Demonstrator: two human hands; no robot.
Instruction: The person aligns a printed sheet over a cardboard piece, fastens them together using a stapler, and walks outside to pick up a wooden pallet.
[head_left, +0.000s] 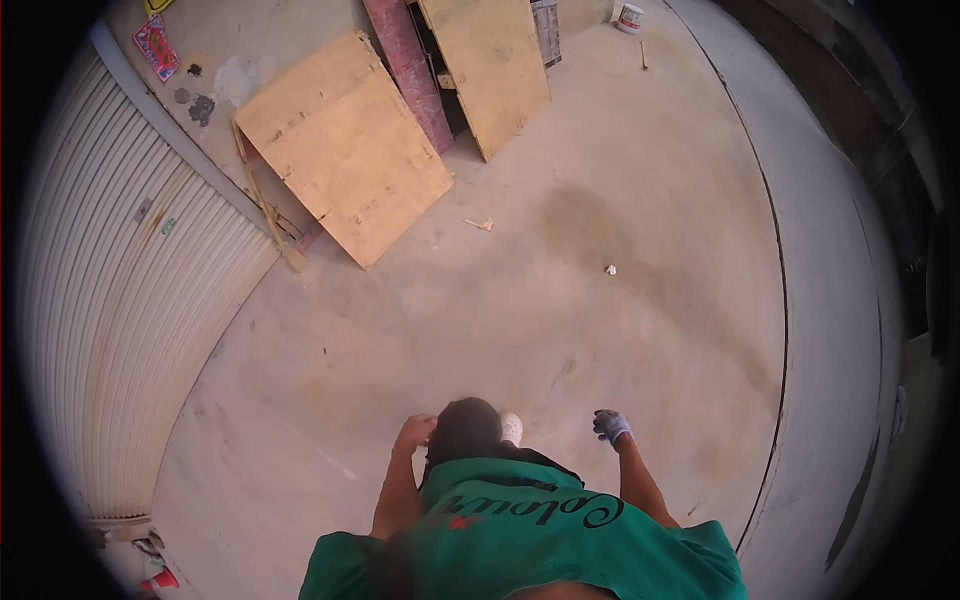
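My left hand (417, 431) is bare and hangs beside my dark-clad leg (466, 430). Its fingers look loosely curled, partly turned toward the leg, and no object shows in them. Out to the other side, my right hand (611, 426) wears a grey-and-white work glove with darker fingers. Those fingers are curled in, with nothing visible in the grip. Both hands are over the concrete floor (520, 330), apart from any loose object. One light-coloured shoe (511, 429) shows between them, ahead of my green shirt (530, 515).
A large plywood sheet (345, 150) leans at the upper left, near a second board (490, 75) and a reddish plank (410, 75). A ribbed roller shutter (130, 300) lines the left. Wood scraps (480, 224), a white crumpled bit (611, 270) and a bucket (629, 18) stand farther off.
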